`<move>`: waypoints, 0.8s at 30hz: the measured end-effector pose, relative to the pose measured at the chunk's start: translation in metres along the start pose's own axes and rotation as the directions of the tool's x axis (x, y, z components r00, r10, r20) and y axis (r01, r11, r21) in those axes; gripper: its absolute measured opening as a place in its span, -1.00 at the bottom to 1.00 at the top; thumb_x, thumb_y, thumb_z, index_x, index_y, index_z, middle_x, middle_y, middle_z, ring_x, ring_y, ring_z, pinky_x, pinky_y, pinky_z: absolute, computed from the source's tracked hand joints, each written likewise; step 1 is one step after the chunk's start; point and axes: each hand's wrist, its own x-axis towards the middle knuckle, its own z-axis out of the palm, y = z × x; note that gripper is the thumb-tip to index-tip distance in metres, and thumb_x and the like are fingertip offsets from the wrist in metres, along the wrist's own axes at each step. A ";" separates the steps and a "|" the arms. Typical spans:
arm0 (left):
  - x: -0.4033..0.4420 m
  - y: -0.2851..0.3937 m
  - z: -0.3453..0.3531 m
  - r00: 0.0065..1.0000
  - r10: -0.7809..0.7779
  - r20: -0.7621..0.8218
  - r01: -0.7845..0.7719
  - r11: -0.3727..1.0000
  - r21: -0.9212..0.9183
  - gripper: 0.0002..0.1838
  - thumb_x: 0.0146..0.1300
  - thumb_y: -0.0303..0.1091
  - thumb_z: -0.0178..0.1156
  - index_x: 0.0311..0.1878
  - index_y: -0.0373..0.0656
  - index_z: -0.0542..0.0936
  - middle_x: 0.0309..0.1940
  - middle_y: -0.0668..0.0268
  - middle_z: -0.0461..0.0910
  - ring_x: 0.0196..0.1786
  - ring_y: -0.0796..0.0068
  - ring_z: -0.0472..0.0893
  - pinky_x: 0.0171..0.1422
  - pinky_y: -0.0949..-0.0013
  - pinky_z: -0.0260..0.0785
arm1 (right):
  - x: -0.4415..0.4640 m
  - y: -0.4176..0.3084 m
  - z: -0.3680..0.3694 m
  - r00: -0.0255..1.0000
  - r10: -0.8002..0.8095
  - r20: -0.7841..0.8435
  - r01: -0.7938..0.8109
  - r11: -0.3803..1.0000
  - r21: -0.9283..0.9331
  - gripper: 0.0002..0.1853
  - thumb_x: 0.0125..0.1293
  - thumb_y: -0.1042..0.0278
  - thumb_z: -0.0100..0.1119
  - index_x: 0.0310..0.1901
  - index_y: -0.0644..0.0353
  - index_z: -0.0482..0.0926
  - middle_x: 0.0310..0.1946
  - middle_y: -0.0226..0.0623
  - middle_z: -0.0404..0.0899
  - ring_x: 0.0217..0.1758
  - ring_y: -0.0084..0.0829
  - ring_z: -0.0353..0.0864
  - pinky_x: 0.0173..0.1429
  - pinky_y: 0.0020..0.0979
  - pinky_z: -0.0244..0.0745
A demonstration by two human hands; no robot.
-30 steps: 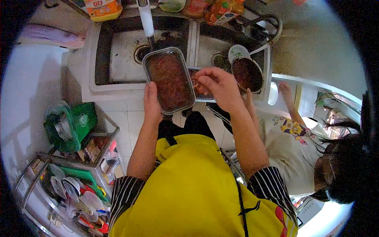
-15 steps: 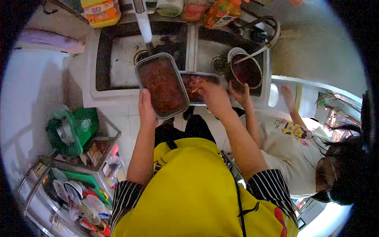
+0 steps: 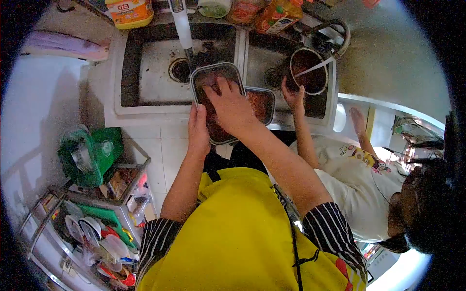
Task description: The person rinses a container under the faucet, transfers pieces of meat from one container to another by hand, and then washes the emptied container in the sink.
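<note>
My left hand [image 3: 197,130] grips the left edge of a rectangular container [image 3: 215,66], tilted over the front of the sink, with dark reddish contents inside. My right hand [image 3: 228,104] reaches over that container, its fingers spread and their tips down at the contents; whether they hold anything is not visible. Partly behind it sits a second rectangular container [image 3: 274,104] with reddish food bits [image 3: 259,103] in it. To the right, another person's hand [image 3: 294,97] steadies a round pot [image 3: 324,87] in the right basin.
A double sink [image 3: 160,112] spans the front, with a white-handled tool [image 3: 182,29] over the left basin. A curved faucet [image 3: 345,36] runs by the pot. Bottles [image 3: 130,13] line the back. A loaded metal rack [image 3: 145,167] stands left; a co-worker [image 3: 335,194] is close on the right.
My right hand has moved left from the second container into the one my left hand holds. The held container has shifted slightly right in view. The co-worker's pot has tilted differently.
</note>
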 end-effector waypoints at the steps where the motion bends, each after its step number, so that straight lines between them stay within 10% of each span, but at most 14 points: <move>1: 0.004 -0.005 -0.001 1.000 0.004 -0.016 -0.004 1.000 0.015 -0.24 0.52 0.06 0.05 0.55 -0.25 0.13 0.42 0.15 0.32 0.39 0.32 0.36 0.46 0.28 0.23 | 0.003 0.001 0.001 0.999 0.008 0.046 -0.007 1.000 -0.018 -0.47 0.23 0.40 0.24 0.27 0.10 0.46 0.31 0.01 0.31 0.32 0.11 0.37 0.23 -0.05 0.55; 5: 0.002 -0.002 0.006 1.000 -0.011 -0.016 0.011 0.999 -0.046 -0.21 0.51 0.06 0.07 0.55 -0.30 0.11 0.43 0.14 0.31 0.40 0.29 0.36 0.47 0.27 0.22 | -0.001 0.001 -0.004 0.970 0.045 0.237 -0.054 0.998 0.033 -0.55 0.29 0.42 0.08 0.24 0.15 0.46 0.21 0.04 0.37 0.29 0.10 0.41 0.17 -0.04 0.56; 11: -0.005 0.011 0.015 0.997 -0.041 -0.068 0.040 0.999 -0.018 -0.20 0.49 0.07 0.09 0.56 -0.27 0.11 0.42 0.14 0.32 0.39 0.28 0.37 0.46 0.28 0.23 | -0.022 0.008 0.030 0.990 -0.069 0.123 0.061 0.996 0.066 -0.75 0.31 0.40 0.05 -0.01 0.18 0.55 -0.08 -0.03 0.59 -0.09 -0.01 0.69 -0.06 -0.07 0.67; 24: -0.013 0.017 0.016 0.999 -0.007 -0.036 0.004 0.996 -0.088 -0.26 0.51 0.08 0.06 0.51 -0.26 0.21 0.36 0.19 0.40 0.34 0.36 0.40 0.45 0.29 0.22 | -0.037 0.002 -0.001 0.999 0.012 0.043 -0.025 0.948 0.317 -0.88 0.26 0.42 0.18 -0.21 0.21 0.63 -0.21 -0.08 0.64 -0.09 0.02 0.64 0.02 -0.07 0.54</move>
